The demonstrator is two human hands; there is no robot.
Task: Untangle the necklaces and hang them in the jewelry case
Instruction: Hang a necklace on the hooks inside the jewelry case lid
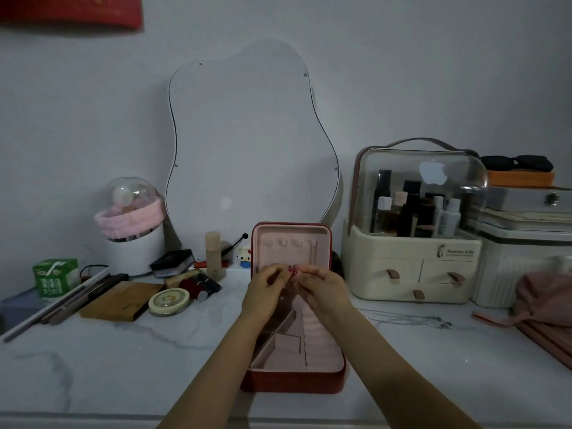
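Your left hand [268, 281] and right hand [318, 281] pinch together above the open case [292, 383], likely on a chain too fine to see; a necklace [411, 318] waits right, on the table.

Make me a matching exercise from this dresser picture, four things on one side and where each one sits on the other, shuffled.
Things:
1. jewelry case
2. silver necklace
3. round tin
4. green carton

Places:
A. far left of the counter
B. under both hands, lid standing open
C. loose on the marble, right of the case
D. beside the wooden block

Pairs: 1-B, 2-C, 3-D, 4-A
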